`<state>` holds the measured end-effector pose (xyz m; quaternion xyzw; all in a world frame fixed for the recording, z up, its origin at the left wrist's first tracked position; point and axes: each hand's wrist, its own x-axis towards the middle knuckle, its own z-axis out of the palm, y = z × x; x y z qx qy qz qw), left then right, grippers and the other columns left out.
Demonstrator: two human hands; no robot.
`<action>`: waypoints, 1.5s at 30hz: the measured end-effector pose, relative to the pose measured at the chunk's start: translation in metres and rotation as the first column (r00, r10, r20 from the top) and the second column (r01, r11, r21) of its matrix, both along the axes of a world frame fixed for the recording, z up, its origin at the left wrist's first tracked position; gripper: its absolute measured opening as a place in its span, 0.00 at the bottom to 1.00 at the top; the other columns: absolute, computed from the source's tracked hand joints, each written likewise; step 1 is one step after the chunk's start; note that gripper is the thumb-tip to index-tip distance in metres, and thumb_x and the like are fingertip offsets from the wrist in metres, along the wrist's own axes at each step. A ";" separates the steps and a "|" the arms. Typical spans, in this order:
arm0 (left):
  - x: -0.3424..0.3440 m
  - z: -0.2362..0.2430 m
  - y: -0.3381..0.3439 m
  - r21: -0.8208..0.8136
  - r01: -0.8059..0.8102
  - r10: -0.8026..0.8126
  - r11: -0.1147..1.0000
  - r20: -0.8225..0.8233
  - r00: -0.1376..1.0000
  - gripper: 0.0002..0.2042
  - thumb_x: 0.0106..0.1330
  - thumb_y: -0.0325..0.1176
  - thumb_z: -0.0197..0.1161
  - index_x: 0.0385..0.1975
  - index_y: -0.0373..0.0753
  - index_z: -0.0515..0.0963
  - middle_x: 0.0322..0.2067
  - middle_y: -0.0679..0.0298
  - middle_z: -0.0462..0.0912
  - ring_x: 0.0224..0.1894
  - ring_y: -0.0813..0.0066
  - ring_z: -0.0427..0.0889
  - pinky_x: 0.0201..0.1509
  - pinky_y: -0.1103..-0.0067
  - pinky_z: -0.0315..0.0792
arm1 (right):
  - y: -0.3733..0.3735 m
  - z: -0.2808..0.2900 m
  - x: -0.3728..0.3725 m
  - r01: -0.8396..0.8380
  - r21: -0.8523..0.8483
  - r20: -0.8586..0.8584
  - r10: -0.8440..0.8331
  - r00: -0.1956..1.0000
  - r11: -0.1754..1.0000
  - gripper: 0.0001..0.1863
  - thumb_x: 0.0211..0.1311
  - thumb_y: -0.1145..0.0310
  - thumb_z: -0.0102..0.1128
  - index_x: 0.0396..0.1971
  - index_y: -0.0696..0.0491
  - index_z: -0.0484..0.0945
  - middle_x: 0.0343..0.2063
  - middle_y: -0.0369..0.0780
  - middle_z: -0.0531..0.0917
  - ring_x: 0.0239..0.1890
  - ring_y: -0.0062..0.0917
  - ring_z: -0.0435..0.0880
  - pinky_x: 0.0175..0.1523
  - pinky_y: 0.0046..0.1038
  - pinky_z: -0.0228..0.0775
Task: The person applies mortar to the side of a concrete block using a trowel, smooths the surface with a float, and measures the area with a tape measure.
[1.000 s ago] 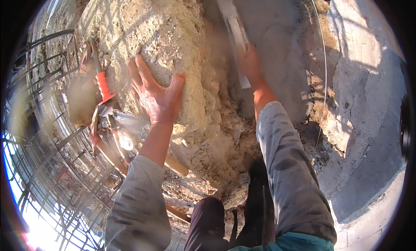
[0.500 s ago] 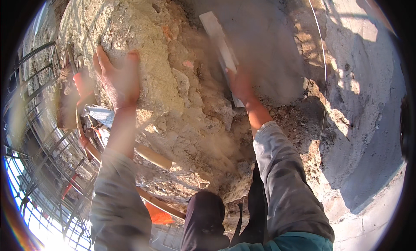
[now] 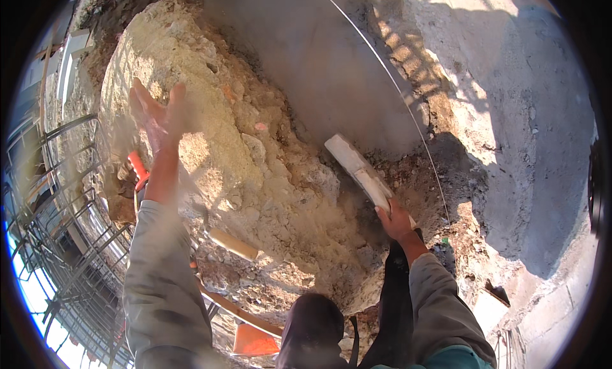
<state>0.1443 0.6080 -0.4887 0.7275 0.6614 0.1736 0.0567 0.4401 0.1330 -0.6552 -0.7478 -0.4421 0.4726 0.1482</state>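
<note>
My right hand (image 3: 396, 219) grips a long, flat, whitish plastering float (image 3: 360, 168) near its lower end. The float slants up to the left, at the lower edge of a smooth grey plastered surface (image 3: 319, 63). On the left, my left hand (image 3: 156, 117) is open, thumb and fingers apart, against or just above a rough yellowish mound of rock and earth (image 3: 191, 57); contact cannot be made out. Below that hand lies a tool with an orange-red handle (image 3: 138, 170). A pale wooden handle (image 3: 233, 243) rests on the ground between my forearms.
A cage of steel reinforcing bars (image 3: 64, 197) stands along the left side. A thin white string (image 3: 395, 82) runs down across the right half. Beside my knee (image 3: 312, 324) lies an orange object (image 3: 254, 340) under a long wooden shaft (image 3: 236, 308). A grey wall (image 3: 542, 133) rises at right.
My right hand has drawn the float down toward me, away from the middle of the grey surface. My left hand stays open over the mound. The whole view has shifted.
</note>
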 end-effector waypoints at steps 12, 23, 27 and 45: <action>0.026 -0.022 0.016 -0.031 0.025 -0.031 0.999 -0.196 0.980 0.46 0.52 0.46 0.69 0.71 0.38 0.53 0.69 0.50 0.54 0.74 0.56 0.49 0.75 0.57 0.41 | 0.367 -0.075 -0.096 0.169 0.125 -0.034 -0.166 0.985 0.978 0.28 0.68 0.50 0.54 0.49 0.64 0.69 0.37 0.61 0.81 0.42 0.55 0.81 0.47 0.47 0.72; 0.020 -0.030 0.027 -0.009 0.123 -0.122 0.992 -0.181 0.976 0.46 0.52 0.47 0.69 0.70 0.36 0.56 0.68 0.48 0.58 0.70 0.52 0.58 0.72 0.65 0.55 | 0.283 -0.093 -0.039 0.422 0.153 -0.040 -0.421 0.906 0.894 0.28 0.68 0.52 0.55 0.51 0.63 0.69 0.36 0.60 0.82 0.40 0.54 0.82 0.43 0.46 0.73; 0.027 -0.030 0.022 -0.031 0.147 -0.150 0.989 -0.217 0.965 0.45 0.53 0.47 0.69 0.70 0.36 0.56 0.68 0.47 0.58 0.70 0.51 0.58 0.71 0.65 0.56 | 0.233 -0.076 -0.020 0.496 0.126 -0.044 -0.495 0.868 0.859 0.27 0.68 0.52 0.56 0.51 0.62 0.69 0.32 0.57 0.82 0.35 0.54 0.83 0.40 0.45 0.74; 0.030 -0.019 0.022 -0.025 0.121 -0.123 0.992 -0.117 0.985 0.44 0.53 0.38 0.69 0.70 0.35 0.55 0.67 0.45 0.59 0.69 0.49 0.59 0.72 0.64 0.56 | 0.420 -0.054 -0.029 0.412 0.149 0.011 -0.418 0.908 0.899 0.29 0.68 0.50 0.52 0.48 0.65 0.68 0.39 0.63 0.80 0.44 0.57 0.80 0.49 0.47 0.72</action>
